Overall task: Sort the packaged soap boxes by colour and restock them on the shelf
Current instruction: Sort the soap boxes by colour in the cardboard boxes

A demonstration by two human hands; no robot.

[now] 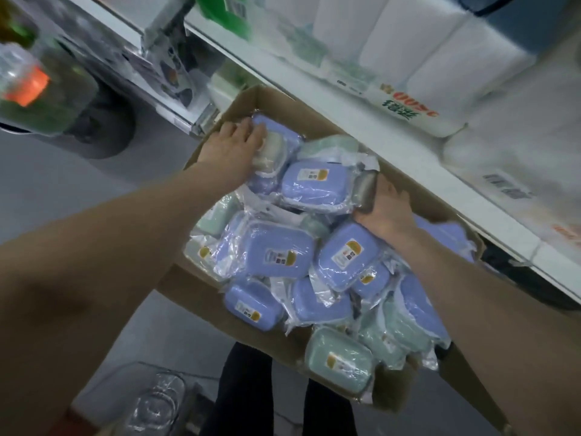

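An open cardboard carton (188, 294) holds several plastic-wrapped soap boxes, mostly blue ones (276, 253) with pale green ones (339, 357) mixed in. My left hand (232, 149) reaches to the carton's far corner and lies on a cream soap box (267, 151) that sits among blue ones; its fingers curl over the pack. My right hand (386, 206) is at the far right side of the carton, closed around a grey-green soap box (364, 190) standing on edge.
A white shelf (393, 146) runs diagonally just beyond the carton, stacked with wrapped paper rolls (393, 36). Bottles with an orange label (28, 86) are at the upper left. Clear plastic ware (154, 401) sits on the floor below, beside my legs.
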